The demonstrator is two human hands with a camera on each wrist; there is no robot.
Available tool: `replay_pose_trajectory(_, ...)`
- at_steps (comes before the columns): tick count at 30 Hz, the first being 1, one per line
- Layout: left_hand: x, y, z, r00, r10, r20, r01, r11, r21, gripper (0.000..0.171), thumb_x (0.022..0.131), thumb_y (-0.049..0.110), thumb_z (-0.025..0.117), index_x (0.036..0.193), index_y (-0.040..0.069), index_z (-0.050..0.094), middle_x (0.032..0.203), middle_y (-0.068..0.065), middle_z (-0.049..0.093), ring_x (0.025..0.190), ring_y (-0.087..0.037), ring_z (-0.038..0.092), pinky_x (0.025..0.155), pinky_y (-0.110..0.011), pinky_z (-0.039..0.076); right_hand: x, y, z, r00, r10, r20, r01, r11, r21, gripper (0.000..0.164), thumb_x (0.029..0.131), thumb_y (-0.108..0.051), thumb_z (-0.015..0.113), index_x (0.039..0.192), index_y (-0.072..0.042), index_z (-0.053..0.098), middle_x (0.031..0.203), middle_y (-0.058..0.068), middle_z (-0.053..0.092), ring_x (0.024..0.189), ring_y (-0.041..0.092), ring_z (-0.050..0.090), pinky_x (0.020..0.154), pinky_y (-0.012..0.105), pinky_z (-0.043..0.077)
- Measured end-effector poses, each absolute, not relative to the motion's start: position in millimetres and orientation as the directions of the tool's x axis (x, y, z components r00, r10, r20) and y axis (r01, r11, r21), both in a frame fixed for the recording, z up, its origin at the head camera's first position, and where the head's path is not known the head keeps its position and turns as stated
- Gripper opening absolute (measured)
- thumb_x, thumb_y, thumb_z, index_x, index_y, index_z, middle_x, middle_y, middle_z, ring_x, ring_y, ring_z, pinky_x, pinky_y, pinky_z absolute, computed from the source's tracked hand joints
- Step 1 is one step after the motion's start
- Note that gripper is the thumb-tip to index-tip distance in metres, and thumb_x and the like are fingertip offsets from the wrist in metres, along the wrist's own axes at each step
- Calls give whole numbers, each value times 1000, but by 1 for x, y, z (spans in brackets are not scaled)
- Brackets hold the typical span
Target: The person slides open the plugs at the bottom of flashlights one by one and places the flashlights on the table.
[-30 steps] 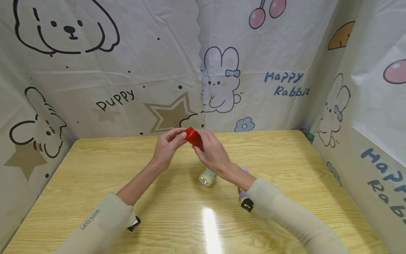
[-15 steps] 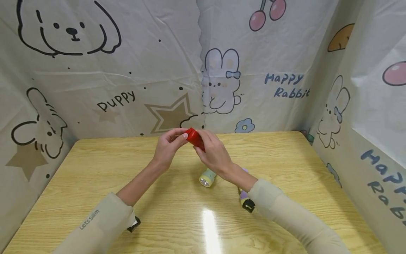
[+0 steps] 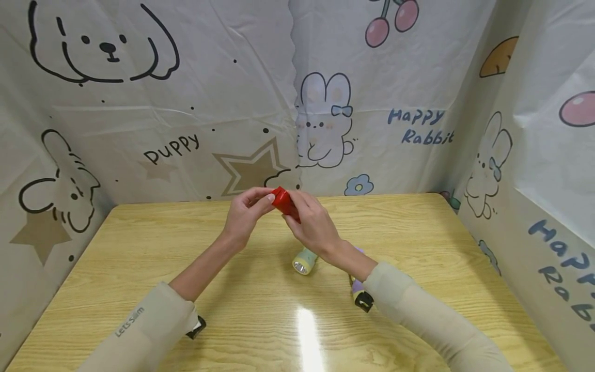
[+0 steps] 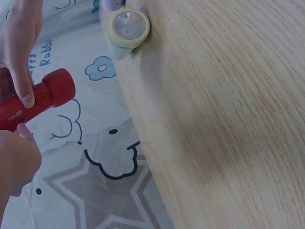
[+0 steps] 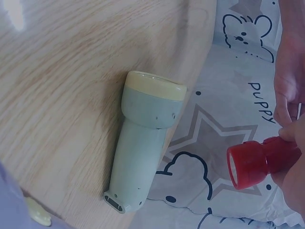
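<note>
A red flashlight (image 3: 282, 200) is held up above the far part of the table, gripped by both hands. My left hand (image 3: 239, 219) pinches its tail end. Round the body are the fingers of my right hand (image 3: 313, 225), with that thumb by the round switch in the left wrist view. The red flashlight's wide head (image 4: 62, 88) points back towards the table. Below the hands, a mint-green flashlight (image 5: 143, 143) with a cream rim lies on the wood. A purple flashlight (image 3: 358, 287) lies partly hidden under my right forearm.
A white and black object (image 3: 197, 328) sticks out from under my left sleeve; most of it is hidden. The wooden table (image 3: 153, 243) is enclosed by printed cloth walls (image 3: 241, 103) at the back and sides.
The head view has tilted slightly. Both hands keep their hold on the red flashlight, which has barely moved.
</note>
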State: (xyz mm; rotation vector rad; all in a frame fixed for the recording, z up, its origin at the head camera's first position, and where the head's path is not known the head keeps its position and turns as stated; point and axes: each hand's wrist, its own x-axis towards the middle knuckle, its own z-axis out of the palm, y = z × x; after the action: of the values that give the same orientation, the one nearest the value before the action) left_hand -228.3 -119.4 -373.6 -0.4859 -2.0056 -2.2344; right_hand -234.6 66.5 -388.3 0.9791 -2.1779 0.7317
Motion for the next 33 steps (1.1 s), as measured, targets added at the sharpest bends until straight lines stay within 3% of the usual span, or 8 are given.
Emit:
replay_pose_trajectory(10,-228,-120,-373,-951,131,279,267,-108,958,28,100,7,60,117,-15,59,111,-18,64,96,-18,66,95,-44,51,-234,65,-389,-533,-439,723,-786,573,-232,45,84,0,77,124,3,58,118,18,64,102,29,62,88,38,56)
replay_pose_trajectory(17,-229,-121,-372,-957,131,259,248,-95,964,29,100,9,61,117,-14,60,111,-18,63,96,-18,66,93,-36,53,-233,65,-388,-541,-439,717,-780,581,-233,44,84,0,77,124,3,58,117,17,64,102,28,62,88,38,56)
replay_pose_trajectory(33,-232,-122,-374,-963,122,239,226,-110,968,27,99,9,62,114,-14,61,104,-12,64,93,-17,67,92,-39,53,-233,65,-388,-547,-449,706,-781,577,-238,42,84,-1,77,123,3,59,117,16,65,101,27,62,87,37,56)
